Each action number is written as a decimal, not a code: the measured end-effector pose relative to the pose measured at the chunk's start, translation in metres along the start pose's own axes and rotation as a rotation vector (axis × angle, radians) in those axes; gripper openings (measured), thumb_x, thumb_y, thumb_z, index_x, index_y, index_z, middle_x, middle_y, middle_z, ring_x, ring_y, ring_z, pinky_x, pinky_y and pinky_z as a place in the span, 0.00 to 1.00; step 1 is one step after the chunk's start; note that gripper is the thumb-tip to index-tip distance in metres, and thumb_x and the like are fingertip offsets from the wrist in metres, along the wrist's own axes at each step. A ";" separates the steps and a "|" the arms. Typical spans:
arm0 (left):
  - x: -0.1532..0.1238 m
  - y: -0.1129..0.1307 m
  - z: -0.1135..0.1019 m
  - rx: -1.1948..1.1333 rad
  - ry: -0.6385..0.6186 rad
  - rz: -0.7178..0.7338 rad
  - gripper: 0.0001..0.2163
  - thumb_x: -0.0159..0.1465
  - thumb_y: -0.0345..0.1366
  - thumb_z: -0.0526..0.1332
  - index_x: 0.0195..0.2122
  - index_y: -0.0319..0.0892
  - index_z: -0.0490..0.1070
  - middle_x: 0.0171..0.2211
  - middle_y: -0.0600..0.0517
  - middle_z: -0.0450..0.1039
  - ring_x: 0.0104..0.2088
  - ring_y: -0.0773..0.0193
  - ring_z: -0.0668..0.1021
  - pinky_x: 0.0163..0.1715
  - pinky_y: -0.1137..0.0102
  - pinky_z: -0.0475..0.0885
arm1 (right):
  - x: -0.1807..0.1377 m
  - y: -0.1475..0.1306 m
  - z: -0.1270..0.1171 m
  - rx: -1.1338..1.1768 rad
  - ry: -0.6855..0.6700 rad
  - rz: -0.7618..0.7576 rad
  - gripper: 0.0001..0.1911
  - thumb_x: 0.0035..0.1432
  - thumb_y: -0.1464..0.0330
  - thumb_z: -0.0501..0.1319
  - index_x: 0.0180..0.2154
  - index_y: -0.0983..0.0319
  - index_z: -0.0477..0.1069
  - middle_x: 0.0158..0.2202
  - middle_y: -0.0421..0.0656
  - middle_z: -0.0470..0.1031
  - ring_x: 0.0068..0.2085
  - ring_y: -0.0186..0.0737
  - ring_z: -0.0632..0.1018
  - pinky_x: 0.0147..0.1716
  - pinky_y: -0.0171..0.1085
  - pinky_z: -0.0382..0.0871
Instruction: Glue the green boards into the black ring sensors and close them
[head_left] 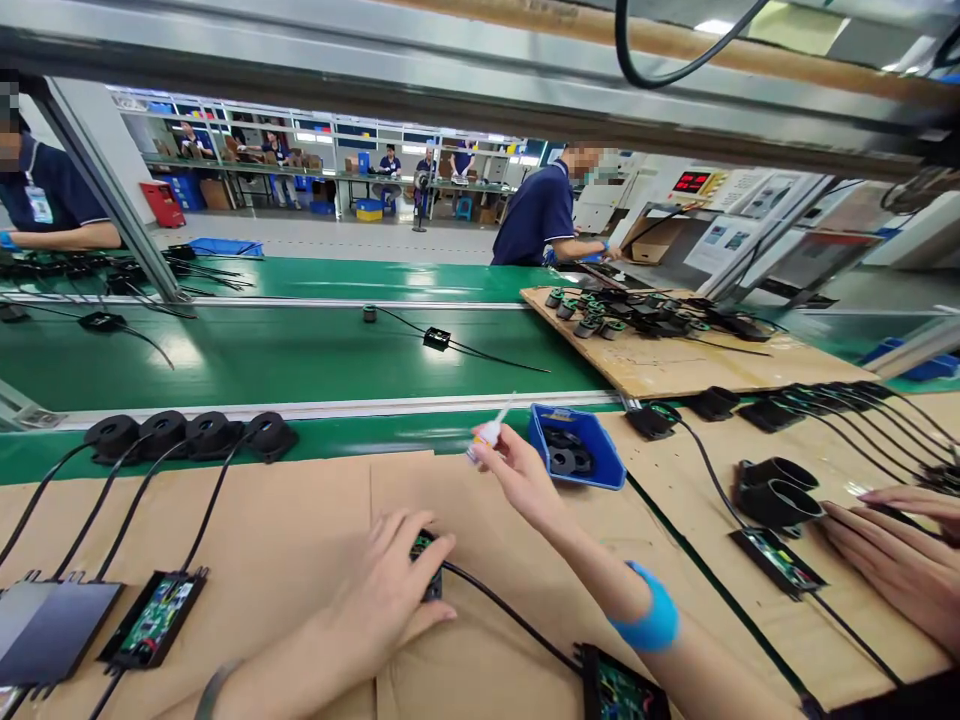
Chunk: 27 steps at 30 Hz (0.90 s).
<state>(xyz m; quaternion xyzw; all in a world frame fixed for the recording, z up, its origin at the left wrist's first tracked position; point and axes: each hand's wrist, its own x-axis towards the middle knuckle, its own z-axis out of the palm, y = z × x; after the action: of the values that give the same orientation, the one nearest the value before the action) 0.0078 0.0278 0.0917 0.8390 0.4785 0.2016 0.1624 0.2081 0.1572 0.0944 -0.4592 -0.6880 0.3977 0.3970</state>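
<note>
Progress: looks partway along; exact stage impossible to tell from one view.
Done, by the look: four black caps lined up in a row, beyond and to the left of the left hand, with a cable running back from each.
Left, by the look: a round part under the left fingers, with green board bare on the visible face and no black ring to be seen on top; judged unfinished, though partly hidden.
Left grip: curls over the round part, thumb and fingers about the sides, seemingly steadying against the cardboard; pressure impossible to tell.
Right hand: pinches a small white bottle between thumb and fingertips, closed firmly enough to hold it in the air.
Bottle tip: bare, thin, pointing up and away from the right fingers; well apart from the round part, so not in use on it at this moment.
Black lead: runs from the round part, to the right of the left grip, into an open box nearer the body, green board uncovered.
Blue bin: just beyond and to the right of the right grip, holding loose black rings; untouched.
Open case: to the left of the left hand, circuit board also uncovered.
</note>
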 end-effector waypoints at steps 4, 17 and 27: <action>0.027 0.016 -0.009 0.076 -0.150 -0.051 0.12 0.60 0.37 0.69 0.43 0.37 0.75 0.45 0.39 0.74 0.48 0.43 0.76 0.48 0.51 0.72 | -0.093 -0.029 -0.016 0.280 -0.097 0.141 0.22 0.62 0.48 0.57 0.47 0.57 0.69 0.36 0.45 0.74 0.36 0.44 0.78 0.39 0.44 0.77; 0.009 -0.007 -0.017 -0.193 -0.127 -0.313 0.37 0.52 0.49 0.72 0.60 0.43 0.62 0.58 0.41 0.68 0.58 0.45 0.71 0.54 0.56 0.69 | -0.141 0.009 -0.016 -0.012 -0.117 0.038 0.14 0.65 0.56 0.55 0.46 0.57 0.69 0.40 0.48 0.75 0.41 0.46 0.77 0.42 0.41 0.73; -0.002 -0.019 -0.010 -0.283 -0.164 -0.200 0.21 0.59 0.33 0.68 0.54 0.48 0.68 0.51 0.48 0.72 0.51 0.52 0.73 0.52 0.61 0.69 | -0.086 0.017 -0.010 0.145 -0.191 0.079 0.21 0.61 0.49 0.59 0.44 0.59 0.69 0.37 0.43 0.71 0.39 0.41 0.75 0.42 0.38 0.72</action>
<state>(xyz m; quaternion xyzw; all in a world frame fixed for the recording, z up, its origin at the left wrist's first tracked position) -0.0120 0.0359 0.0911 0.7698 0.5116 0.1805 0.3364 0.2447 0.0817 0.0672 -0.4160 -0.6736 0.5036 0.3458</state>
